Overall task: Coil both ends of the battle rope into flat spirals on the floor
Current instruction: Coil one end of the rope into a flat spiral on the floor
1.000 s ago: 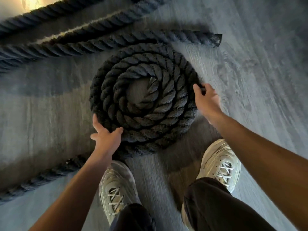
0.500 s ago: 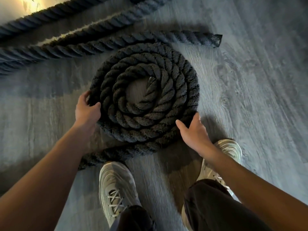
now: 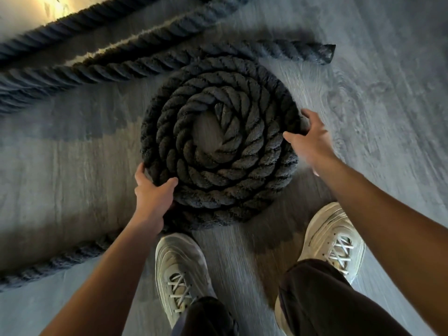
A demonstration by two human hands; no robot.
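Note:
A thick dark battle rope is wound into a flat spiral coil (image 3: 218,146) on the grey floor in front of my feet. My left hand (image 3: 152,192) grips the coil's outer turn at its lower left, thumb on top. My right hand (image 3: 309,139) straddles the outer turn at the coil's right edge, thumb on top and fingers down the outside. The rope's tail (image 3: 60,260) runs from under my left hand toward the lower left. The other rope end (image 3: 323,53), capped in black, lies straight just behind the coil.
Two more straight runs of the rope (image 3: 145,40) lie on the floor at the back left. My pale sneakers (image 3: 180,270) (image 3: 335,238) stand just in front of the coil. A bright patch of light falls on the floor at the top left.
My left hand slid from the coil's left side down to its lower left. My right hand moved from the coil's bottom right up to its right edge. The tail now trails farther left.

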